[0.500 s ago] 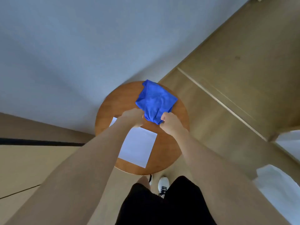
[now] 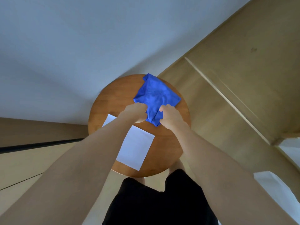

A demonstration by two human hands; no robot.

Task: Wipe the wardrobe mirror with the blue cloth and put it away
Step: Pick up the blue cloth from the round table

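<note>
The blue cloth [image 2: 156,96] lies crumpled on the far right part of a round wooden table [image 2: 175,151]. My left hand [image 2: 136,112] grips the cloth's near left edge with curled fingers. My right hand [image 2: 170,116] grips its near right edge, with a bunched fold of cloth between the two hands. The wardrobe mirror is not in view.
A white sheet of paper [image 2: 135,148] lies on the near half of the table, partly under my left forearm. A pale wall [image 2: 81,46] stands behind the table. Wooden panelling [image 2: 235,78] runs along the right. My black shorts [image 2: 154,203] fill the bottom.
The view has shifted slightly. Both hands have drawn a little closer on the cloth's near edge, bunching it between them. The cloth stays on the table.
</note>
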